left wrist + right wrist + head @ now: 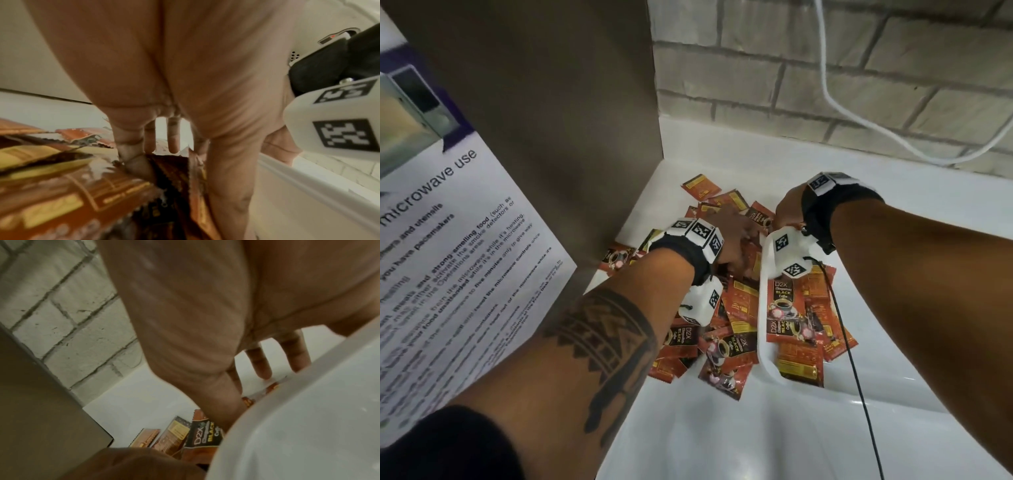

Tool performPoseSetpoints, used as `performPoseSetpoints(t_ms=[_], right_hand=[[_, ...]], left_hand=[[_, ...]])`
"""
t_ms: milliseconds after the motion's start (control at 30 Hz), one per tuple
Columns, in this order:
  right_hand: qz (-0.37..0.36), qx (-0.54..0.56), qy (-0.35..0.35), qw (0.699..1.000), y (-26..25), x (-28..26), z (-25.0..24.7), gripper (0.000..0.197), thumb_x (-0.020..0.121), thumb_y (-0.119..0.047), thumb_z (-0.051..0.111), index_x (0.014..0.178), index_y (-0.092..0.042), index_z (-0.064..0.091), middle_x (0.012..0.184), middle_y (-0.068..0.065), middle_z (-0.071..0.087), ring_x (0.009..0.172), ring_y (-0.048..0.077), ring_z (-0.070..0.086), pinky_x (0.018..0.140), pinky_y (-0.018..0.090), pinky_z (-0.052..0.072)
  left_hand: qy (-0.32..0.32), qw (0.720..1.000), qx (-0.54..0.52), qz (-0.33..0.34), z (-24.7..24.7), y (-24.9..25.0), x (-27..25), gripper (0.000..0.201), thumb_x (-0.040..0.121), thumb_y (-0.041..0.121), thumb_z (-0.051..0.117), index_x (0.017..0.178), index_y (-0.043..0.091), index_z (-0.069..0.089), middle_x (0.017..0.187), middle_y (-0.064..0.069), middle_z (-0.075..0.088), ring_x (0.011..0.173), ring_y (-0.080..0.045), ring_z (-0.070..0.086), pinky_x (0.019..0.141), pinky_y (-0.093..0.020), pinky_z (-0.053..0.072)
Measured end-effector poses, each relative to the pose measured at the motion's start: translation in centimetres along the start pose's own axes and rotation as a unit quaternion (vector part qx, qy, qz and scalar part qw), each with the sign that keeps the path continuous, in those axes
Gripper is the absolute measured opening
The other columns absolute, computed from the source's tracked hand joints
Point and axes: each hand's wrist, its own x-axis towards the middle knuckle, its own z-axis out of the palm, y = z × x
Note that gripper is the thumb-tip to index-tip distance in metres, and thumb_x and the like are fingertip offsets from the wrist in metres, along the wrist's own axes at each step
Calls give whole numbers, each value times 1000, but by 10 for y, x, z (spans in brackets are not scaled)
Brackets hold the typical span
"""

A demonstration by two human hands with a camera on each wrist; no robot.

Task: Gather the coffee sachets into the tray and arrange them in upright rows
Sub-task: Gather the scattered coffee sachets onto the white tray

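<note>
Coffee sachets [736, 308]: loose pile on the white table [722, 438], some lying flat in the translucent tray [765, 359]. Left hand [736, 236] pressed down into the pile, fingers [131, 155] extended, thumb against a sachet. Right hand [787, 209] at the tray's far end; grip can't be made out.

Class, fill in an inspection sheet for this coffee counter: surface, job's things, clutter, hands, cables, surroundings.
Surface: white counter.
Job's things: sachets heaped loose, flat and overlapping; white tray beside them holds some lying flat, none upright.
Clutter: nothing seen.
Hands: left hand reaches into the heap, fingers down among sachets; right hand at the tray's far end, grip unclear.
Cables: black cable from right wrist; white cable on wall.
Surroundings: brick wall; microwave notice.
</note>
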Motion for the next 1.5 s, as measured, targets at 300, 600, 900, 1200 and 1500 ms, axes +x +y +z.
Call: performPoseSetpoints(t_ms=[300,600,900,1200,1500], right_hand=[[-11,34,6,999,-20,-14,-3,34,98,-22,56,125,-3,61,91,7,65,65,15,52,59,22,39],[-41,221,74,972,-19,-20,-4,22,91,-17,69,73,-16,56,72,1,57,63,14,56,57,23,47],[-58,119,51,990,-33,-28,-8,43,85,-48,70,112,-14,68,90,1,67,76,17,62,60,27,42],[-30,157,136,978,-20,-49,-27,45,92,-53,59,112,-13,64,112,7,67,93,28,65,94,44,54],[-55,132,71,987,-36,-53,-19,36,87,-54,67,93,-19,60,89,-3,64,72,16,56,64,29,43]], left_hand=[[14,999,-31,6,-10,2,-4,61,58,23,92,107,30,57,129,1,50,104,-25,57,87,-44,57],[76,993,-86,6,-14,-10,-8,42,69,12,86,100,20,58,112,3,62,100,-19,57,77,-28,42],[123,975,-187,-15,-9,-27,-12,56,73,10,85,120,21,57,113,4,62,101,-18,58,80,-24,41],[188,935,-291,-73,-32,-48,-22,50,71,0,83,113,21,67,102,3,66,89,-18,64,59,-20,44],[70,956,-253,-132,-23,-50,-14,68,71,3,83,129,24,54,115,-2,65,87,-21,63,60,-27,48]])
